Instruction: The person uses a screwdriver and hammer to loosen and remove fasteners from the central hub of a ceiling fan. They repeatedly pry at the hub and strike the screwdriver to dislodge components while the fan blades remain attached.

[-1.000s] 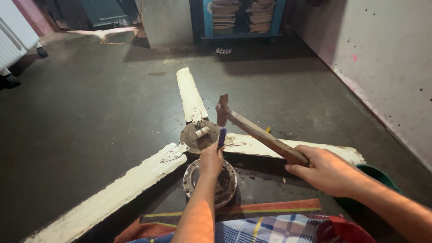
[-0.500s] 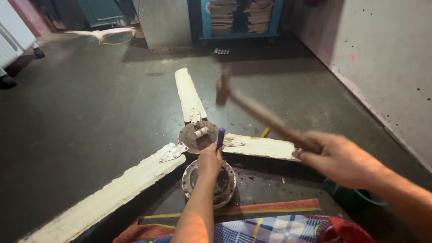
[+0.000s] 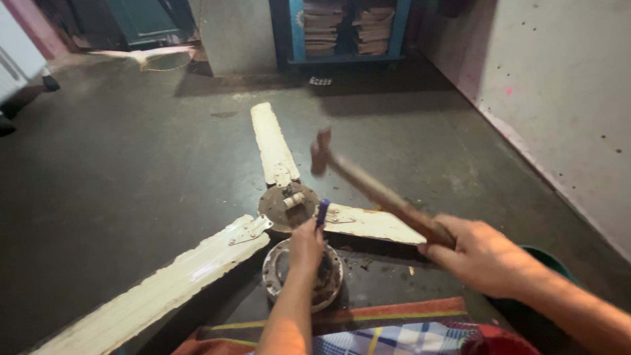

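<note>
Clenched around a wooden-handled hammer [image 3: 368, 184] raised mid-air, the right hand [image 3: 483, 253] hovers while the left hand [image 3: 306, 244] pinches a blue-handled tool [image 3: 321, 213] upright over the round motor housing [image 3: 302, 273], beside the fan hub [image 3: 286, 207], blades attached, dismantling seemingly unfinished.

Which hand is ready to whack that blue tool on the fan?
The right hand, probably: it grips the hammer raised above the blue-handled tool. The left hand steadies that tool upright by the fan hub.

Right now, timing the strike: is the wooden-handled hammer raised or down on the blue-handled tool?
Raised. The wooden-handled hammer in the right hand hangs clear above the blue-handled tool.
</note>
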